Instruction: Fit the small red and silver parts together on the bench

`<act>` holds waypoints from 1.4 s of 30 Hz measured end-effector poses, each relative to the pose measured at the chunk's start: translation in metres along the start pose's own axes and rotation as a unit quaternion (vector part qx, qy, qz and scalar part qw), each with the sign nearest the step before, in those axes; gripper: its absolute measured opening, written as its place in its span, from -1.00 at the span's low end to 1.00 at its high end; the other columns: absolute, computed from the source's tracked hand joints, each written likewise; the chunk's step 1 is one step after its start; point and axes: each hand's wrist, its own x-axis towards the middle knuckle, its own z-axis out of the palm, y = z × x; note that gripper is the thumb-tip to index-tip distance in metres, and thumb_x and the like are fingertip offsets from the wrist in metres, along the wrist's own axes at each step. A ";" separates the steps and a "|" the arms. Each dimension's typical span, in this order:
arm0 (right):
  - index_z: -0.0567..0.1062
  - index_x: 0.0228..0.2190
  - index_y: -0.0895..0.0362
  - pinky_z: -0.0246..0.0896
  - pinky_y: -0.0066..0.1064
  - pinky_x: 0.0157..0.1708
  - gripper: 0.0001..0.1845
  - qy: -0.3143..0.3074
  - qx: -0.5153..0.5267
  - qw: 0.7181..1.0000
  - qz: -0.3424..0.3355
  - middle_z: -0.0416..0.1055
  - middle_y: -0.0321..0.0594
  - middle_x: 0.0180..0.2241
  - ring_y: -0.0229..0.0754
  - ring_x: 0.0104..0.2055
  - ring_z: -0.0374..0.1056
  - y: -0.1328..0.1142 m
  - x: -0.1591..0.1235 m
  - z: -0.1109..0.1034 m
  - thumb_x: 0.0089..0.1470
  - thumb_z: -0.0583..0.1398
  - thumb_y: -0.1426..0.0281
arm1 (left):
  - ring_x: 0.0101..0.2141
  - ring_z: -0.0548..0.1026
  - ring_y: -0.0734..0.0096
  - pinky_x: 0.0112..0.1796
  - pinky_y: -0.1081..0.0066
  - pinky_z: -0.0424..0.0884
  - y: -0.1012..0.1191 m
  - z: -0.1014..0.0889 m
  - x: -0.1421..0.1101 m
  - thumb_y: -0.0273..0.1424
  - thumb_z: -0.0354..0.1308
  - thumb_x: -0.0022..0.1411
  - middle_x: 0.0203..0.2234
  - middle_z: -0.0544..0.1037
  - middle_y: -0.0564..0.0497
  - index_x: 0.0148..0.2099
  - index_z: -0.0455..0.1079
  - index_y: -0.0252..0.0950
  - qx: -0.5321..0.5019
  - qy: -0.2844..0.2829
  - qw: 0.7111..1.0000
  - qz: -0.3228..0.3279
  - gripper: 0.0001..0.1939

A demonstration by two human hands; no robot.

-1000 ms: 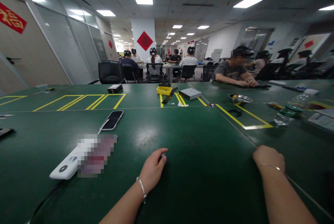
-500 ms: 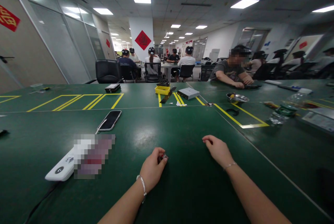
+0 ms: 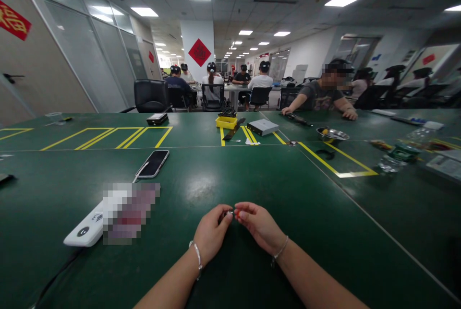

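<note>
Just above the green table, my two hands nearly meet at their fingertips. My left hand is closed on a small shiny metal piece, mostly hidden by the thumb and curled fingers. Between the thumb and fingers of my right hand is pinched a small orange-red piece, facing the metal one. Both pieces are too small to name. I cannot tell whether they touch.
A white power strip and a phone lie to the left. Farther back are a yellow tray, a grey box, a metal bowl and a plastic bottle. A person sits across the table.
My right hand has moved left and nearer, up to my left hand, and an orange-red piece now shows in it. My left hand stays put. The person opposite has spread their arms.
</note>
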 end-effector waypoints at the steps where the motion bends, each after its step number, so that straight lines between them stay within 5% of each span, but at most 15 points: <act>1: 0.40 -0.44 0.21 0.14 -0.50 -0.33 -0.75 -0.005 0.000 1.000 -0.001 0.37 -0.28 -0.47 -0.38 -0.42 0.27 0.001 -0.001 -0.001 -0.31 0.25 0.50 | -0.43 0.35 0.49 -0.38 0.49 0.24 0.000 0.000 0.000 -0.32 -0.12 0.13 -0.46 0.41 0.11 -0.23 0.28 -0.20 -0.003 0.002 1.000 0.001 -0.80; 9: 0.39 -0.54 0.21 0.09 -0.57 -0.50 -0.87 -0.020 0.001 1.000 -0.007 0.33 -0.32 -0.53 -0.43 -0.52 0.21 0.004 0.002 -0.006 -0.26 0.24 0.45 | -0.46 0.35 0.50 -0.39 0.48 0.25 -0.003 0.004 -0.001 -0.38 -0.03 0.06 -0.48 0.40 0.11 -0.23 0.28 -0.22 -0.039 0.037 0.998 -0.016 -0.81; 17: 0.43 -0.49 0.22 0.12 -0.50 -0.32 -0.80 -0.043 0.025 0.999 0.013 0.38 -0.26 -0.47 -0.37 -0.42 0.27 0.005 0.000 -0.007 -0.33 0.25 0.54 | -0.49 0.32 0.52 -0.43 0.50 0.23 0.000 0.006 -0.001 -0.41 0.00 0.02 -0.52 0.37 0.13 -0.27 0.29 -0.24 -0.048 0.043 0.998 -0.005 -0.84; 25: 0.41 -0.45 0.18 0.13 -0.50 -0.35 -0.79 -0.040 0.001 0.999 -0.014 0.36 -0.29 -0.44 -0.37 -0.41 0.26 0.004 -0.001 -0.003 -0.29 0.22 0.53 | -0.50 0.30 0.51 -0.45 0.50 0.21 -0.001 0.004 -0.001 -0.37 -0.01 0.04 -0.54 0.35 0.12 -0.28 0.30 -0.25 -0.042 0.045 0.998 -0.009 -0.84; 42: 0.40 -0.36 0.17 0.16 -0.33 -0.13 -0.76 0.106 -0.180 0.967 -0.148 0.41 -0.20 -0.31 -0.21 -0.24 0.32 0.017 -0.009 0.019 -0.21 0.16 0.45 | -0.57 0.26 0.54 -0.51 0.52 0.17 0.003 0.006 -0.001 -0.34 0.00 0.04 -0.60 0.33 0.14 -0.33 0.31 -0.26 -0.035 0.068 0.997 -0.022 -0.86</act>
